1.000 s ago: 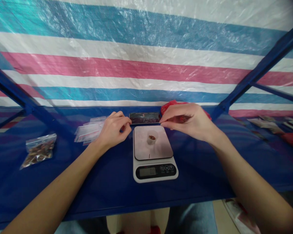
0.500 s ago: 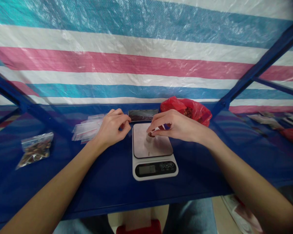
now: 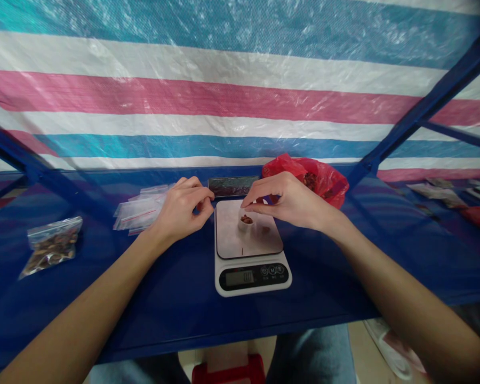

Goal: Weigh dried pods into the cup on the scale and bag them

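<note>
A small white cup (image 3: 246, 226) with brown dried bits (image 3: 246, 218) inside stands on the pale plate of a digital kitchen scale (image 3: 260, 240). My right hand (image 3: 284, 200) reaches over the plate, its thumb and fingertips pinched together at the cup's far edge. Whatever those fingertips pinch is too small to make out. To the left of the scale, my left hand (image 3: 186, 208) rests with fingers loosely curled and nothing visible in them. Its fingertips are close to a dark phone-like slab (image 3: 232, 186) behind the scale. The display (image 3: 240, 277) seems to read 0.0.
Clear zip bags (image 3: 138, 213) lie partly behind my left hand. Farther left is a filled zip bag (image 3: 54, 242) of brown pieces. A red plastic bag (image 3: 332, 181) with brown contents sits behind my right hand. Blue metal struts (image 3: 400, 128) flank the blue table (image 3: 176, 309).
My right fingertips have shifted back slightly from over the cup, and the brown bits in it now show more fully. My left hand keeps its place beside the scale.
</note>
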### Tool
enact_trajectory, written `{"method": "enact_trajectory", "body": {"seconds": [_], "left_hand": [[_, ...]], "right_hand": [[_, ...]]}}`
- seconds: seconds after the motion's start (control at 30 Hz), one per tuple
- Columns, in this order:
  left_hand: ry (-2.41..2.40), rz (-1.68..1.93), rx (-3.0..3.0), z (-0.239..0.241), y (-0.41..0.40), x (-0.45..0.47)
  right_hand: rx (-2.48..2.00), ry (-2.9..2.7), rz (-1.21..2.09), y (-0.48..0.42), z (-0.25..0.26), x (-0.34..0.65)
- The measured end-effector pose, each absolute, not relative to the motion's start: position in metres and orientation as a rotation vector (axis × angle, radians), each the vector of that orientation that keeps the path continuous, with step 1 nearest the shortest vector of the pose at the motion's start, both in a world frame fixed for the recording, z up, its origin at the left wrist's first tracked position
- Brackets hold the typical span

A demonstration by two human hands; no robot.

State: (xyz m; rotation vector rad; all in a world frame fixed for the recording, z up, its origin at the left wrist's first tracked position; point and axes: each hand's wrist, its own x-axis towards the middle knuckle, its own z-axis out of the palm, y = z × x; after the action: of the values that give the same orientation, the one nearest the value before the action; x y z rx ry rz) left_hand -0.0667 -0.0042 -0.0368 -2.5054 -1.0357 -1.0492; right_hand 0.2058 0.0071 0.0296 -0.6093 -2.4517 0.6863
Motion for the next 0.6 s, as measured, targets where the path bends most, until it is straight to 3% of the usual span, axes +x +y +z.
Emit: {"method": "enact_trajectory", "body": {"seconds": [0.27, 0.6], "left_hand": [[-1.057, -1.064, -2.518, -0.034, -0.006, -0.066], [-1.046, -1.068, -2.514, -0.034, -0.006, -0.065]], "right_hand": [[-0.801, -2.504, 0.717, -0.004, 0.026, 0.24], [-0.891, -2.679, 0.515, -0.004, 0.004, 0.238]]}}
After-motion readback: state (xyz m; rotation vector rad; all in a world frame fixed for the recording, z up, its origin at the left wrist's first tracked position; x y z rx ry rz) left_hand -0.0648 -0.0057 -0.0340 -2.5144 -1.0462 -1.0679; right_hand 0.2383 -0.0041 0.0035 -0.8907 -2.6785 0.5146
